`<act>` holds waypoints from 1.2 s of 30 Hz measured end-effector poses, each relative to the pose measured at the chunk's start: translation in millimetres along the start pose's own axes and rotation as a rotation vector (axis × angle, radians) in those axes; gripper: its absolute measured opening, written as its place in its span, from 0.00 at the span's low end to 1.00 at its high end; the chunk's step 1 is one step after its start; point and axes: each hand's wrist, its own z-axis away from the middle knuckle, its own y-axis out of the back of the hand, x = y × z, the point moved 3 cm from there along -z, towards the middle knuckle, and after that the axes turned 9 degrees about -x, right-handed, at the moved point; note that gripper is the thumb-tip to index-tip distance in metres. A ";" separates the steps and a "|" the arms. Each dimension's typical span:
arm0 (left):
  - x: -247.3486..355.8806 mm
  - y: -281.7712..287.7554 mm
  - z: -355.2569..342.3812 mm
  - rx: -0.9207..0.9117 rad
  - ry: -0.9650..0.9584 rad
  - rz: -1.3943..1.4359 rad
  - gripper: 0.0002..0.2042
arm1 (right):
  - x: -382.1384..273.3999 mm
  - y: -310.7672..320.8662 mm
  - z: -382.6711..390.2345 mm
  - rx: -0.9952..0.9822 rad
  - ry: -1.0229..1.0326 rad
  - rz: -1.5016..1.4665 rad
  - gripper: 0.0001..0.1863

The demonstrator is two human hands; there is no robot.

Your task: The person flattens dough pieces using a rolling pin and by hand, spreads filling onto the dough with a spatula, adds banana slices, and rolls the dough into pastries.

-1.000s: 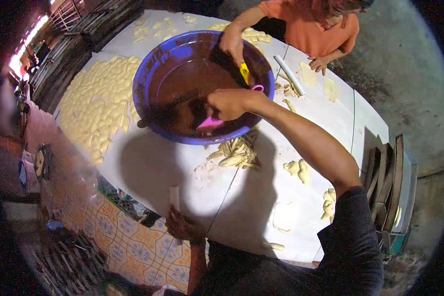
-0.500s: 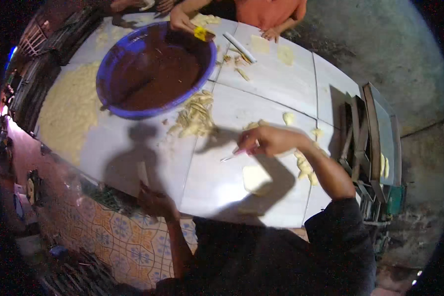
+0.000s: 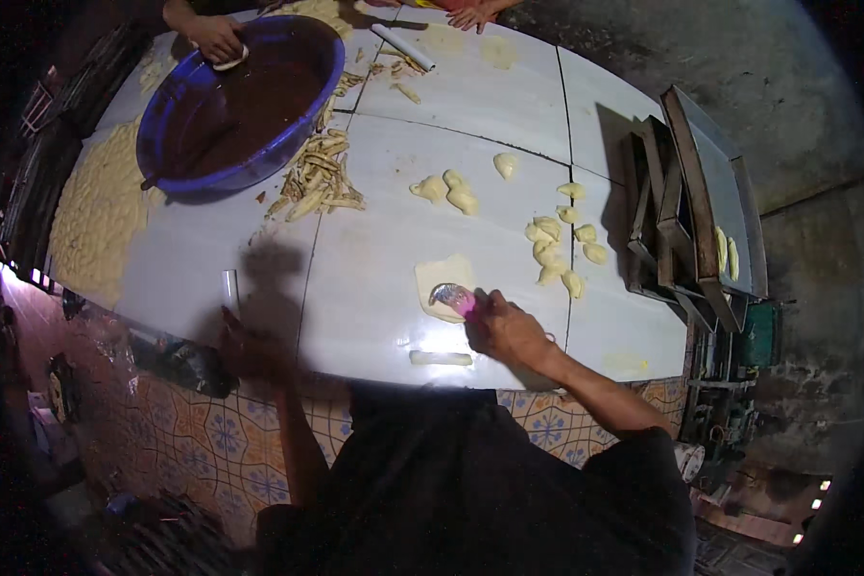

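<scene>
My right hand (image 3: 509,331) grips a pink-handled tool (image 3: 466,303) with a shiny head over a pale flattened dough square (image 3: 442,267) on the white tiled table (image 3: 365,250). Just below the square lies a pale rolled dough stick (image 3: 437,358). My left hand (image 3: 245,341), in shadow at the table's front edge, is closed around an upright white cylinder (image 3: 228,288). Small dough pieces (image 3: 544,248) lie right of the square. A purple basin (image 3: 298,144) of brown mixture stands at the back left beside banana strips (image 3: 312,182).
Many dough pieces (image 3: 96,221) cover the table's left side. Stacked metal trays (image 3: 701,192) lean at the right. Another person's hand (image 3: 216,40) holds something pale at the basin's rim, and another hand (image 3: 470,14) rests at the far edge beside a white tube (image 3: 401,46).
My right hand has moved from the basin down and right to the dough square, with the pink tool. The view has shifted. The yellow tool at the basin's rim is gone from there.
</scene>
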 end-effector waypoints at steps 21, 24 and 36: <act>0.1 -13.1 -9.0 -0.235 0.059 -0.002 0.31 | -105.6 63.8 -241.7 0.539 0.445 -0.097 0.12; 2.0 -24.6 -23.8 -0.118 -0.046 -0.062 0.30 | -101.3 73.7 -198.0 0.261 0.467 -0.456 0.15; 200.1 50.0 66.3 -0.529 -0.903 0.924 0.20 | 18.2 -18.0 -31.8 0.590 0.111 -0.479 0.13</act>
